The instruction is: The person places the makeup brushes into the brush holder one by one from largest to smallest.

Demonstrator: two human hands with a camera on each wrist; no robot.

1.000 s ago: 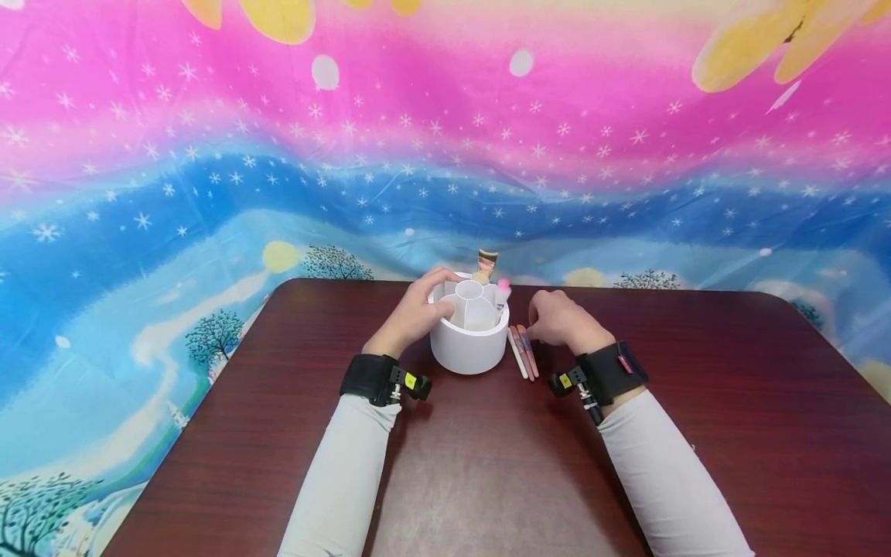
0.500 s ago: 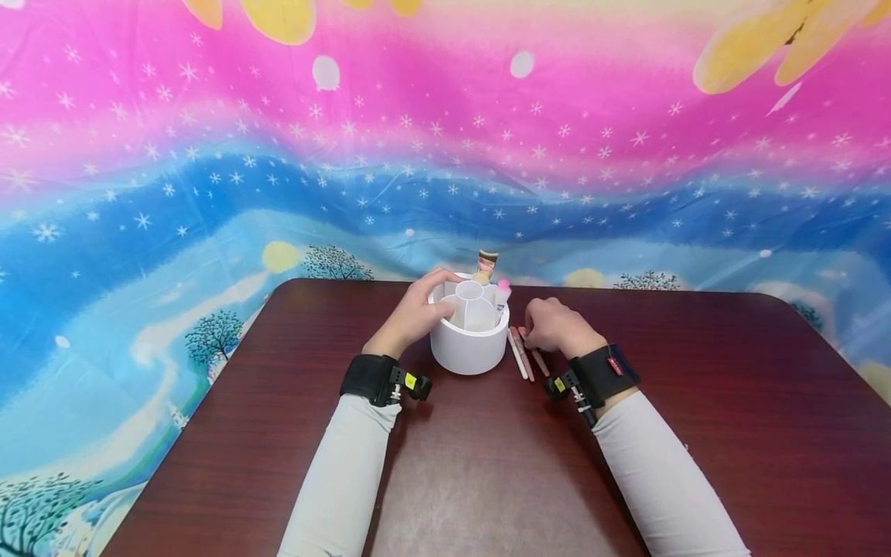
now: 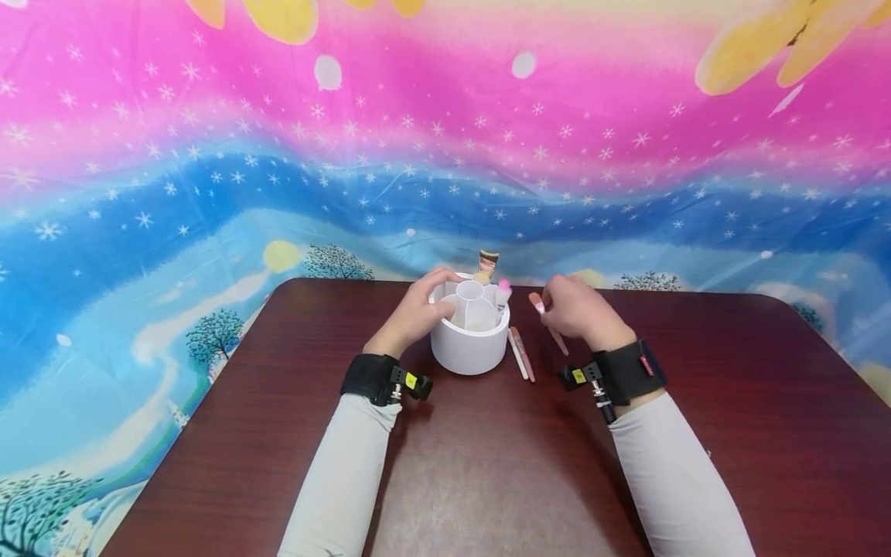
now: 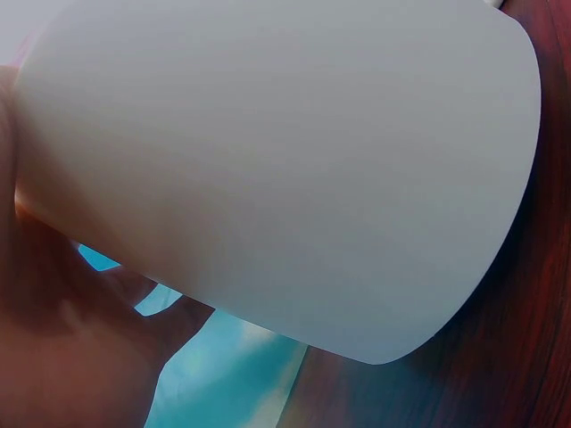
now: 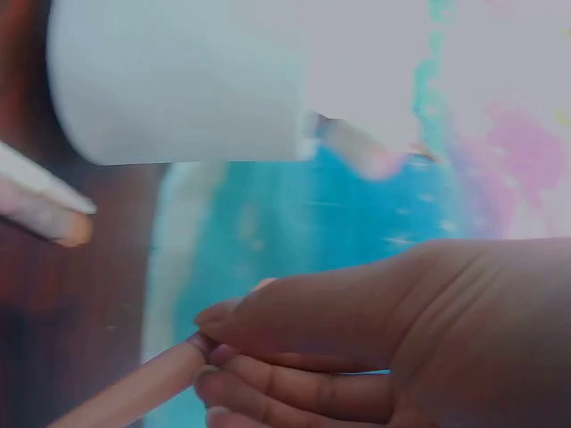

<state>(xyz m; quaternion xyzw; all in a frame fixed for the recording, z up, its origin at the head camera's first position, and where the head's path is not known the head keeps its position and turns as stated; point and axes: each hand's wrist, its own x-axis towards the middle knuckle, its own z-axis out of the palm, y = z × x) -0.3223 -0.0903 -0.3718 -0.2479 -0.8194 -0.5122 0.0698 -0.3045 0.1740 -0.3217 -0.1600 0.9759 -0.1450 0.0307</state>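
Note:
My left hand (image 3: 412, 309) grips the rim of a white round divided organizer (image 3: 469, 350), its thumb over the near-left edge. In the left wrist view the organizer's smooth wall (image 4: 294, 160) fills most of the frame. My right hand (image 3: 581, 309) pinches a slim makeup brush (image 3: 560, 340) with a pinkish handle, held at a slant right of the organizer. In the right wrist view its handle (image 5: 134, 388) runs down-left from between thumb and fingertips. Two more brushes stand in the organizer: a broad-headed one (image 3: 488, 263) at the back and a pink-tipped one (image 3: 503, 294) at the right.
A white-handled brush (image 3: 517, 354) and a pinkish brush (image 3: 525, 359) lie side by side on the dark wooden table (image 3: 459, 472), just right of the organizer. Behind the table's far edge hangs a colourful printed cloth (image 3: 445, 170).
My right hand has picked up the rightmost of the brushes lying by the organizer and moved it up and to the right. The left hand and the organizer stay put.

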